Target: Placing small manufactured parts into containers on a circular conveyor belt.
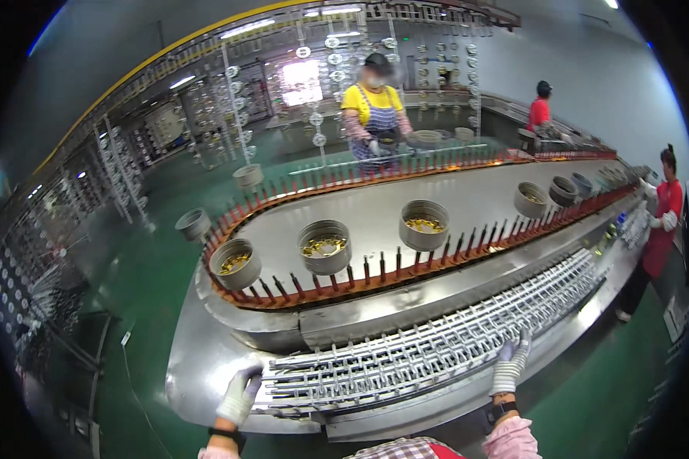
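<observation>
A stack of long silvery metal racks (406, 359) with many short crosswise prongs lies along the near ledge of a steel conveyor table. My left hand (240, 396), in a white glove, is at the left end of the racks, its fingers apart and slightly curved beside the bar ends. In another white glove, my right hand (512, 366) reaches over the near edge of the racks. Its thumb and fingers are spread, with the fingertips against the bars. Neither hand visibly grips anything.
A looped conveyor track (337, 292) with upright red-and-dark pins circles the steel tabletop (360, 206). Round tubs (325, 249) holding gold-coloured pieces sit above the pins. Across the table stands a person in a yellow top (375, 107); two people in red work at the right.
</observation>
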A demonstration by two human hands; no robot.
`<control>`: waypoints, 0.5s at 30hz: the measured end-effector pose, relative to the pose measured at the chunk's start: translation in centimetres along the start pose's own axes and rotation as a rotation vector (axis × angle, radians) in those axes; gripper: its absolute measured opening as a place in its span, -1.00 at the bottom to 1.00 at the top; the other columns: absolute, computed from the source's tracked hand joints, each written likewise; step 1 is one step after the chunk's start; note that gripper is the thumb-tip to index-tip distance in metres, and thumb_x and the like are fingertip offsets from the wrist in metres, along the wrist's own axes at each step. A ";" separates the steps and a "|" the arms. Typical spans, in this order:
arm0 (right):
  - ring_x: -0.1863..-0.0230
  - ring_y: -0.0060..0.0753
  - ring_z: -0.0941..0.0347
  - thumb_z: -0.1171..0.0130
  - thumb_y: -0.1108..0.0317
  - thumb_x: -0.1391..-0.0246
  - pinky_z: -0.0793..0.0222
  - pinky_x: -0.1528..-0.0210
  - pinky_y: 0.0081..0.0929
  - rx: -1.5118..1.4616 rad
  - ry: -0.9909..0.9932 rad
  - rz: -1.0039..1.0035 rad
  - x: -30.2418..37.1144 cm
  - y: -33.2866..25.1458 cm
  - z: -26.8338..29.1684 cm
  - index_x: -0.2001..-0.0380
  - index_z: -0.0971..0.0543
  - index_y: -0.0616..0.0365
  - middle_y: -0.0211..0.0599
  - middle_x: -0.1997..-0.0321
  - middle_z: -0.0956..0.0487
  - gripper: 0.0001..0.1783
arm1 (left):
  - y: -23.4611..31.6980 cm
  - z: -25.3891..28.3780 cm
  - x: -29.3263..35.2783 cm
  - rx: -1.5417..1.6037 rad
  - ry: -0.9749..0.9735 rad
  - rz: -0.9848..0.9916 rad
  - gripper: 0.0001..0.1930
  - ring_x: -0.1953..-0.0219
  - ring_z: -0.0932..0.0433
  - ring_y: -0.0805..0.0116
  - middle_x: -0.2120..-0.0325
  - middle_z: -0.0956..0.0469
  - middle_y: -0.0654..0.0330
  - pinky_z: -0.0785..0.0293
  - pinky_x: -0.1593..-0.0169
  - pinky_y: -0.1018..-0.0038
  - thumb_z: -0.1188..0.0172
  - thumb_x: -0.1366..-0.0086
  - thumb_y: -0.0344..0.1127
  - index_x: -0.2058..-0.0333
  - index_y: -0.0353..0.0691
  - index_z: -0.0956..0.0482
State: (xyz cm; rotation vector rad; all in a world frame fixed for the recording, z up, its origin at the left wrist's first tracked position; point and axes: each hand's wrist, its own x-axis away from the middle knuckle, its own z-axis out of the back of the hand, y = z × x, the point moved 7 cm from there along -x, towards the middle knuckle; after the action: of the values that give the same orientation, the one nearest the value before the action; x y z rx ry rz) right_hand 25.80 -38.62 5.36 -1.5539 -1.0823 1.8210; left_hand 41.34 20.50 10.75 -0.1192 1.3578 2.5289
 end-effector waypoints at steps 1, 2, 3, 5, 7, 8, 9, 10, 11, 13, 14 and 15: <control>-0.09 -0.14 -0.12 0.04 0.53 0.19 -0.01 -0.11 -0.32 0.216 -0.135 0.190 0.0 -5.2 -1.4 0.04 -0.29 0.23 -0.09 -0.04 -0.24 -0.49 | 2.3 0.1 -1.8 -0.045 0.002 -0.029 -0.65 0.18 -0.40 0.16 0.28 -0.44 -0.03 -0.28 0.07 0.41 0.05 -0.13 -0.21 0.20 -0.37 -0.40; -0.08 -0.12 -0.13 0.04 0.51 0.18 -0.02 -0.10 -0.30 0.285 -0.261 0.264 -0.3 -7.1 -2.5 0.06 -0.31 0.23 -0.06 0.00 -0.27 -0.52 | 4.5 -0.6 -3.7 -0.079 -0.013 -0.071 -0.65 0.17 -0.40 0.15 0.27 -0.43 -0.03 -0.27 0.06 0.41 0.05 -0.13 -0.22 0.20 -0.37 -0.40; -0.04 -0.08 -0.18 0.03 0.49 0.19 -0.04 -0.08 -0.30 0.307 -0.344 0.368 -0.4 -7.2 -3.7 0.08 -0.32 0.22 -0.05 0.04 -0.30 -0.54 | 5.2 -1.1 -5.9 -0.142 -0.022 -0.127 -0.65 0.16 -0.39 0.15 0.26 -0.43 -0.03 -0.26 0.06 0.42 0.05 -0.14 -0.21 0.20 -0.37 -0.40; 0.20 0.00 -0.33 -0.02 0.42 0.21 -0.20 0.10 -0.23 0.297 -0.441 0.507 -0.4 -7.1 -5.6 0.23 -0.42 0.16 -0.05 0.25 -0.43 -0.65 | 6.1 -3.7 -11.0 -0.148 -0.074 -0.176 -0.62 0.13 -0.37 0.16 0.23 -0.41 -0.04 -0.23 0.03 0.43 0.05 -0.15 -0.17 0.17 -0.36 -0.37; 0.45 -0.04 -0.33 -0.07 0.34 0.25 -0.20 0.39 -0.20 0.561 -0.552 0.553 -0.2 -4.8 -7.3 0.45 -0.47 0.11 -0.15 0.49 -0.45 -0.81 | 5.3 -6.4 -15.3 -0.011 -0.068 -0.137 -0.57 0.08 -0.33 0.17 0.17 -0.38 -0.03 -0.19 0.00 0.43 0.06 -0.17 -0.11 0.10 -0.32 -0.32; 0.50 -0.07 -0.32 -0.08 0.32 0.27 -0.18 0.46 -0.20 0.589 -0.520 0.613 0.2 -6.2 -7.9 0.52 -0.47 0.09 -0.20 0.54 -0.44 -0.85 | 4.0 -7.0 -17.2 0.064 -0.025 -0.111 -0.55 0.05 -0.31 0.17 0.14 -0.36 -0.03 -0.17 -0.01 0.44 0.07 -0.17 -0.09 0.07 -0.31 -0.28; 0.52 -0.09 -0.33 -0.08 0.33 0.28 -0.17 0.47 -0.22 0.589 -0.500 0.628 0.2 -7.2 -7.8 0.54 -0.47 0.08 -0.22 0.56 -0.44 -0.87 | 3.8 -8.1 -18.7 0.067 0.042 -0.113 -0.50 0.02 -0.27 0.16 0.09 -0.32 -0.02 -0.15 -0.03 0.43 0.08 -0.18 -0.05 0.02 -0.29 -0.22; 0.54 -0.11 -0.33 -0.08 0.33 0.29 -0.17 0.47 -0.24 0.576 -0.477 0.649 0.2 -8.1 -7.9 0.57 -0.48 0.07 -0.24 0.58 -0.43 -0.89 | 2.1 -8.7 -20.9 0.068 0.022 -0.102 -0.47 -0.02 -0.23 0.15 0.05 -0.28 -0.03 -0.14 -0.04 0.42 0.07 -0.17 -0.03 0.00 -0.29 -0.20; 0.54 -0.13 -0.34 -0.09 0.34 0.30 -0.19 0.47 -0.24 0.547 -0.478 0.640 -0.1 -7.5 -7.7 0.58 -0.48 0.06 -0.25 0.59 -0.44 -0.90 | 2.9 -9.7 -21.9 0.095 0.095 -0.037 -0.50 0.00 -0.25 0.13 0.07 -0.30 -0.04 -0.15 -0.03 0.41 0.06 -0.16 -0.05 0.03 -0.28 -0.24; 0.55 -0.15 -0.37 -0.09 0.35 0.31 -0.24 0.49 -0.25 0.484 -0.552 0.587 -0.1 -5.1 -7.4 0.59 -0.48 0.06 -0.25 0.60 -0.45 -0.90 | 1.8 -11.2 -23.2 0.054 0.151 0.087 -0.58 0.03 -0.29 0.12 0.12 -0.35 -0.06 -0.18 -0.01 0.39 0.08 -0.16 -0.11 0.09 -0.26 -0.32; 0.63 -0.11 -0.35 -0.04 0.39 0.28 -0.24 0.56 -0.26 0.438 -0.509 0.640 -0.2 -5.5 -7.5 0.67 -0.46 0.10 -0.21 0.67 -0.42 -0.95 | -1.5 -11.6 -24.6 -0.012 0.141 0.149 -0.63 0.04 -0.31 0.11 0.15 -0.38 -0.07 -0.19 0.00 0.37 0.09 -0.15 -0.15 0.13 -0.25 -0.37; 0.63 -0.12 -0.36 -0.04 0.39 0.28 -0.24 0.56 -0.27 0.424 -0.517 0.657 -0.1 -5.5 -7.5 0.67 -0.45 0.11 -0.20 0.67 -0.43 -0.95 | -3.6 -12.7 -26.4 -0.492 -0.034 0.134 -0.66 0.05 -0.32 0.11 0.16 -0.39 -0.06 -0.20 0.00 0.36 0.12 -0.14 -0.19 0.17 -0.24 -0.40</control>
State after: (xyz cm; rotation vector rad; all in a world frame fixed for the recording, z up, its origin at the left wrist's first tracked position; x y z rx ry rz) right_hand 32.48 -33.84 9.80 -1.2859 -0.3103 2.7785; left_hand 67.04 6.77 5.98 -0.0795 0.7258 2.9121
